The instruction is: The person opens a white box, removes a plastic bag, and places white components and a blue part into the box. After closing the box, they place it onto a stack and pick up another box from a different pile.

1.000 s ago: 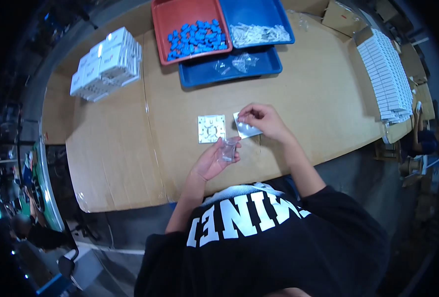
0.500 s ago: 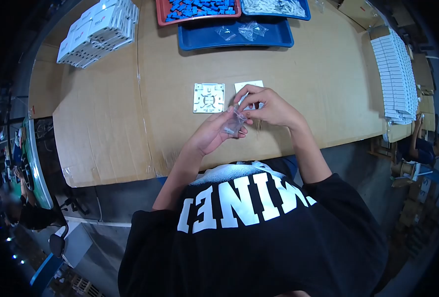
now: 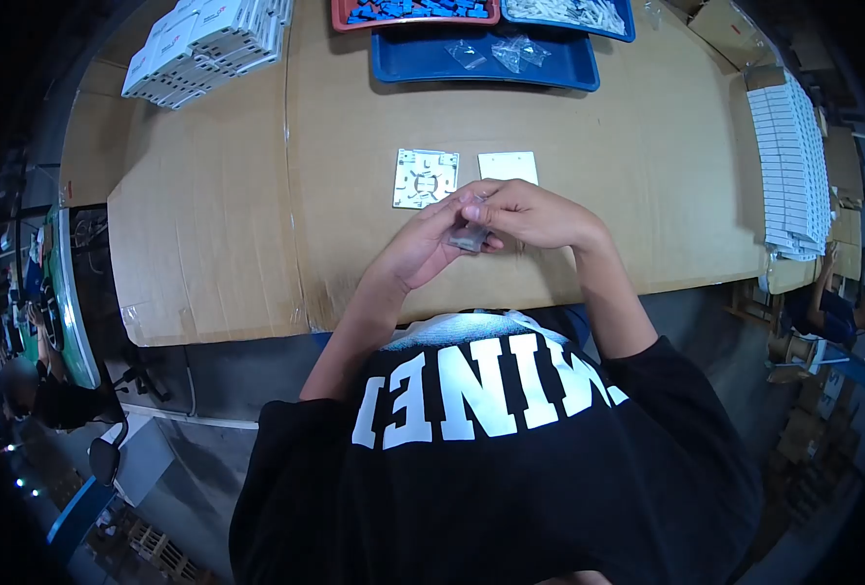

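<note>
Between my hands is a small clear plastic bag, with something pale inside that I cannot make out. My left hand is closed around it from below and the left. My right hand lies over its top, the fingers pinching the bag's upper end; the fingertips are partly hidden. Just beyond my left hand, a square white plastic plate with a moulded round centre lies on the cardboard-covered table. Beside it, behind my right hand, is a plain white square cover, its near edge hidden.
At the far side stand a blue tray with several small clear bags, a red tray of blue parts and another blue tray of whitish pieces. White plates are stacked at far left and right. Other people work at both sides.
My right hand has come down over the top of the bag and its fingers have drawn closer to my left hand. The bag is more covered now. The whole view has shifted slightly.
</note>
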`<state>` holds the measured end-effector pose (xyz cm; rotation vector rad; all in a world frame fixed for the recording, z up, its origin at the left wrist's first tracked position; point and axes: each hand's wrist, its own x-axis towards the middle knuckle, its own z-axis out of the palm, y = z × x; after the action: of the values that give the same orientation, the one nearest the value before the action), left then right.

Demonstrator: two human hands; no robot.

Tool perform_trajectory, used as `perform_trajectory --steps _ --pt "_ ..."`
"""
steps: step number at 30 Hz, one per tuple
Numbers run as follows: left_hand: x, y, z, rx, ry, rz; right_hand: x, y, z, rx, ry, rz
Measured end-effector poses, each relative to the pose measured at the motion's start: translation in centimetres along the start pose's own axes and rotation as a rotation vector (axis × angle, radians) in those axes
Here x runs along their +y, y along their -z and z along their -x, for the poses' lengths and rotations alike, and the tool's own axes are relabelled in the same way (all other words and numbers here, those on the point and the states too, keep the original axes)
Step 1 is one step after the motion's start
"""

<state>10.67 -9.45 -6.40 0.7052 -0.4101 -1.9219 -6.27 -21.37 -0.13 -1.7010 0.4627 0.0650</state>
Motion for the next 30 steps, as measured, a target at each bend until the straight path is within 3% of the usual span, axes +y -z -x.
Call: perform_trajectory --steps 4,8,10,12,14,15,18,20,22,26,28,30 --pt "-0.3 0.9 -0.1 -0.054 0.001 0.049 -0.3 0.2 0.0 0.147 0.121 -0.026" --pt "-0.5 0.6 0.1 0.031 0.037 0.018 -0.2 -0.1 -0.5 0.048 0.128 0.144" --pt "-0.4 0.9 0.0 0.058 0.048 -0.062 0.4 -0.3 -0.8 -0.101 -0.018 0.228" --pt "-0.8 1.2 0.0 0.061 0.050 -0.037 0.3 -0.4 -0.9 -0.039 0.065 0.189" --pt "-1.1 1.8 -0.1 0.016 0.047 -0.047 -0.7 0.4 -1.1 -0.174 -0.184 0.056" --pt "-1.1 1.8 -0.1 0.006 0.059 -0.002 1.2 0.4 -1.1 -0.064 -0.018 0.123" --pt "-0.9 2.2 0.0 -0.010 0.089 0.000 1.4 3.4 -1.0 0.065 0.090 0.094" --pt "-1.1 3.0 0.1 -0.147 0.150 0.207 1.6 7.1 -1.4 0.151 0.200 0.144" --pt "-1.5 4.2 0.0 -0.168 0.151 0.240 1.6 10.9 -2.0 0.453 0.040 0.186" --pt "-1.9 4.9 -0.2 -0.163 0.140 0.240 1.6 17.7 -4.2 0.925 0.048 0.513" --pt "-1.5 4.4 -0.3 -0.163 0.145 0.200 2.0 20.5 -5.4 0.993 0.054 0.565" --pt "-1.2 4.0 -0.2 -0.142 0.159 0.247 1.4 22.1 -6.5 1.034 -0.113 0.704"
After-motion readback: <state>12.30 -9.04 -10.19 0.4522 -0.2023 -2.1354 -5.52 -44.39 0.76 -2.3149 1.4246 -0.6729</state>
